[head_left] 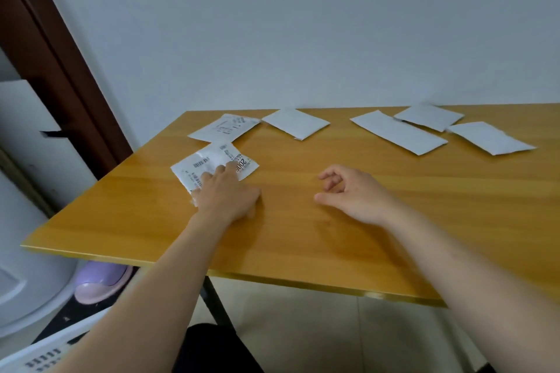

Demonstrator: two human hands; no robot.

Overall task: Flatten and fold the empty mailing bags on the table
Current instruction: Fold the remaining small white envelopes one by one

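A crumpled white mailing bag with a printed label [212, 160] lies near the left side of the wooden table [303, 236]. My left hand [225, 194] rests on its near edge, fingers stretched flat over the bag. My right hand [351, 194] hovers over bare wood to the right, fingers loosely curled and holding nothing. Another labelled bag [224, 128] lies flat just behind the first. A plain white bag [295, 123] lies beside it at the back.
Three more flat white bags [398, 132] [428, 116] [489, 138] lie at the back right of the table. A wall stands right behind the table. A brown door frame [60, 70] and a lilac object [101, 280] are at the left.
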